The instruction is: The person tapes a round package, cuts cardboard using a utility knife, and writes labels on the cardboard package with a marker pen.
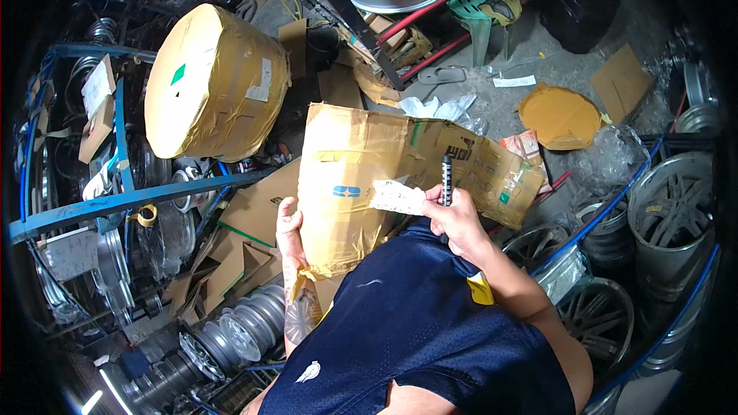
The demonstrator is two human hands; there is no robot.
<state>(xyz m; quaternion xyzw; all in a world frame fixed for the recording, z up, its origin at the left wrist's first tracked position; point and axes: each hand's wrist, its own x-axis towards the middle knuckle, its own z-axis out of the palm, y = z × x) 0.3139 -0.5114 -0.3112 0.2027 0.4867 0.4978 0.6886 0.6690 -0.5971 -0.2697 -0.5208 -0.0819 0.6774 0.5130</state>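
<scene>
A long flattened cardboard piece, covered in brown tape, lies across in front of my body. My left hand is at its left edge, fingers bent up beside the cardboard, with torn tape hanging near the wrist. In my right hand are a torn white label with writing on it and a black marker that stands upright between the fingers. The label is held over the cardboard's middle.
A round tape-wrapped package stands at upper left, beside a blue metal frame. Wheel rims are stacked at lower left, more rims at right. A green stool and a cardboard disc are beyond.
</scene>
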